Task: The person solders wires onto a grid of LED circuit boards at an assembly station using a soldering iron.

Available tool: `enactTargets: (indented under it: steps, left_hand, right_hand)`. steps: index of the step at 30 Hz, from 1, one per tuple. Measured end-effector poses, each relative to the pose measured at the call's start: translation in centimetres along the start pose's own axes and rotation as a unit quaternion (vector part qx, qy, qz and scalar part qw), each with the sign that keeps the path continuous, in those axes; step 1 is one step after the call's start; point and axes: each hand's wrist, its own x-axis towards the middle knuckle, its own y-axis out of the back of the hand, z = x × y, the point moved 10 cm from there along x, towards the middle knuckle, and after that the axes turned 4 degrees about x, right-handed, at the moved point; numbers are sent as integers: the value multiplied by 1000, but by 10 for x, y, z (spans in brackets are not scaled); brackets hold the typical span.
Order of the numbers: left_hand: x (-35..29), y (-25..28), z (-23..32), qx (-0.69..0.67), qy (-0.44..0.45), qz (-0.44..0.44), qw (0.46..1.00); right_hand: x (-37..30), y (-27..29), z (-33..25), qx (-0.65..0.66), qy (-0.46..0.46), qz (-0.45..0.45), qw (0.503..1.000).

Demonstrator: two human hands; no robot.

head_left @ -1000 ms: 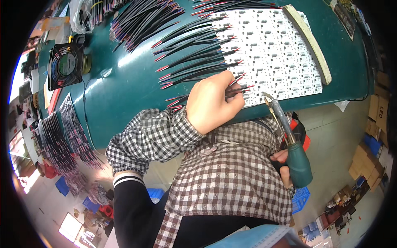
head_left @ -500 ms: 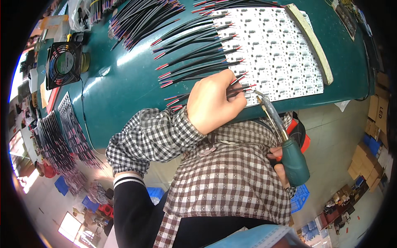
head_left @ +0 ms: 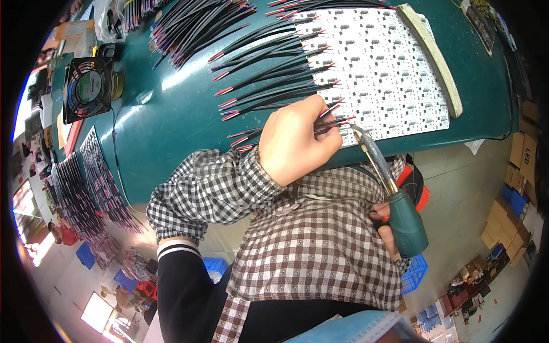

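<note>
My left hand [head_left: 297,140] is closed around a black cable [head_left: 342,120] with a red-tipped wire end, pinched at the near left edge of a white circuit board sheet [head_left: 394,74]. My right hand [head_left: 387,231], partly hidden, grips a soldering iron [head_left: 408,223] by its green handle. A grey tube runs along the iron's metal shaft. The iron's tip is at the wire end; whether they touch is too small to tell. Bundles of black cables [head_left: 269,77] lie along the sheet's left side, their stripped ends over its edge.
A pale curved bar [head_left: 432,63] rests on the sheet's right part. A large cable pile [head_left: 197,28] lies at the far side of the green table [head_left: 166,126]. At left stands a small black fan [head_left: 88,88], with more cables [head_left: 80,200] hanging by the table's edge.
The circuit board sheet and the cables along it have shifted very slightly away from me. Both hands and the soldering iron are nearly still.
</note>
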Motion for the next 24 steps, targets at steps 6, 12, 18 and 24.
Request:
enactTargets:
  steps: [6, 12, 18, 24]
  left_hand:
    - [0, -1, 0, 16, -7, -8, 1000]
    - [0, 0, -1, 18, -1, -8, 1000]
    - [-1, 0, 1, 22, -7, -5, 1000]
    - [-8, -1, -4, 10, 10, 6, 1000]
  right_hand:
    - [0, 1, 2, -68, 10, -25, 997]
    - [-1, -5, -1, -108, 38, -41, 993]
    - [0, 0, -7, 46, 4, 7, 999]
    - [-6, -2, -8, 15, 128, -87, 988]
